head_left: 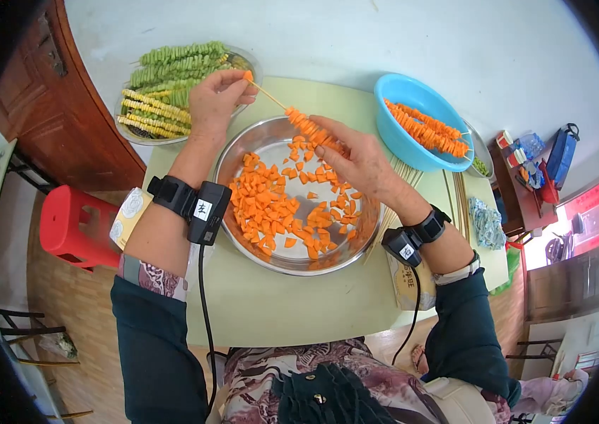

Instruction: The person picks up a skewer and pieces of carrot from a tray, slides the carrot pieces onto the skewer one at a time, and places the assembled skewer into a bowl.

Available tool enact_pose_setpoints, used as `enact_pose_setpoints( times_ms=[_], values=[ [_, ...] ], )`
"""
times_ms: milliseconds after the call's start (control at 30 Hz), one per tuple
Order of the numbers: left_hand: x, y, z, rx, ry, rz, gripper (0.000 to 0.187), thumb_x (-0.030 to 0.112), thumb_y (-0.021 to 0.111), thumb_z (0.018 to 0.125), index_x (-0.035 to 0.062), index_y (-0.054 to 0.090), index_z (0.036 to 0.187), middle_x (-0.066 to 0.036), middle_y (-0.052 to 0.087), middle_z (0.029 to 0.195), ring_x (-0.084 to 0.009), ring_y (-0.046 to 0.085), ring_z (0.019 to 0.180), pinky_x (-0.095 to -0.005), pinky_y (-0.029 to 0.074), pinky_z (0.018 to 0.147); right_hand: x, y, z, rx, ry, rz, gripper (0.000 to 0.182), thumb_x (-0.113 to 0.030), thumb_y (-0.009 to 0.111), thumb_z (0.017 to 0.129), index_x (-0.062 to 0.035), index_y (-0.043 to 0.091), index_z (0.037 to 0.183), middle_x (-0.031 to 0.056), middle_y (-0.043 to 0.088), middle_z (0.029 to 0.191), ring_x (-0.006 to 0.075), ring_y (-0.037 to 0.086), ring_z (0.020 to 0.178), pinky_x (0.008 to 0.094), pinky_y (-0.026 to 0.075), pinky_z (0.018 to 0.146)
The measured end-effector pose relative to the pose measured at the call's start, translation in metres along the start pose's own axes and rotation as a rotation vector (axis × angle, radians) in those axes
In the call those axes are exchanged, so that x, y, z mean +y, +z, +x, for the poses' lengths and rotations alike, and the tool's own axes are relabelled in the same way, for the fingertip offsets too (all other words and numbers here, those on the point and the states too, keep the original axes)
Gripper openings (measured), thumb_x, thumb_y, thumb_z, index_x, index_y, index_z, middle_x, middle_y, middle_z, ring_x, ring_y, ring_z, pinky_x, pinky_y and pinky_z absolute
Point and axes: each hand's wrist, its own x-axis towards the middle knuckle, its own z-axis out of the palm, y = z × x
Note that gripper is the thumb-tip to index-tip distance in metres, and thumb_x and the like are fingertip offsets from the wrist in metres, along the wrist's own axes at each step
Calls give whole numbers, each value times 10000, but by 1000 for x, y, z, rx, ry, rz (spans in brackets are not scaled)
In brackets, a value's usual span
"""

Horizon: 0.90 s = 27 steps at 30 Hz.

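My right hand [359, 152] is wrapped round a skewer of carrot slices [304, 127], which slants up to the left above a round metal basin [292, 269]. Between the packed slices and the skewer's tip, a length of bare stick shows. At that tip, my left hand [212, 102] pinches a single carrot piece [248, 75]. Many loose carrot pieces [264, 201] lie in the basin, thickest on its left side.
A blue plastic basin [400, 150] at the right holds finished carrot skewers [427, 131]. At the back left, a metal bowl [256, 67] carries green skewers [179, 65] and yellow ones [154, 112]. Bare sticks [405, 172] lie right of the metal basin. A red stool [77, 225] stands left.
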Motion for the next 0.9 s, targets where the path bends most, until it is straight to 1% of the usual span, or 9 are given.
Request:
enact_pose_setpoints(
  times_ms=[367,467,533,567,633,767,833,867,900],
  values=[
    [0,2,-1,37,22,22,156,22,612,852,-53,619,989,-118,652,887,-173,672,774,-248,562,675,2,8,0,27,-49,-22,429,-150,582,862,-11,490,1257,193,632,986,311,624,828,372,503,731],
    [0,2,0,43,30,32,131,10,614,848,-52,618,962,-114,653,885,-167,671,759,-245,564,670,3,9,0,20,-67,-31,440,-163,574,868,-18,477,1272,191,641,927,306,626,799,375,502,712],
    [-1,2,0,56,23,52,116,3,617,844,-52,616,946,-113,654,878,-164,670,746,-246,565,670,3,10,0,-22,-31,-53,451,-175,558,880,-21,453,1290,171,655,824,296,638,742,378,505,682],
    [-2,2,1,54,23,53,116,3,617,844,-52,616,946,-113,654,878,-164,670,746,-246,565,670,2,10,0,-20,-30,-52,451,-175,558,880,-21,453,1290,171,655,824,296,638,742,378,505,682],
    [-4,2,1,56,46,65,116,3,617,844,-51,617,946,-112,657,871,-163,671,741,-245,564,669,-1,10,0,-59,24,-32,450,-183,540,894,-14,434,1296,151,653,728,291,642,674,378,508,652],
    [-3,3,0,55,49,130,114,3,616,844,-48,619,946,-114,661,869,-161,672,749,-243,563,672,-1,11,-1,-50,-22,-26,432,-180,530,901,-5,435,1285,143,652,705,289,646,658,374,510,634],
    [-6,2,1,39,98,135,113,1,615,843,-49,620,944,-119,664,880,-160,674,757,-241,562,677,0,12,-1,-24,-64,-34,424,-182,525,904,-1,440,1278,151,645,695,269,639,614,361,509,602],
    [-5,2,1,38,97,135,113,1,615,843,-49,620,944,-119,664,880,-160,674,757,-241,562,677,0,12,-1,-23,-62,-33,424,-182,525,904,-1,440,1278,151,645,695,269,639,614,361,509,602],
    [-5,2,0,43,111,164,114,-1,613,843,-53,620,944,-120,665,883,-161,675,760,-240,562,680,-2,10,-1,-44,-20,-10,423,-188,526,906,-1,443,1276,144,641,685,245,629,579,347,506,575]
  ],
)
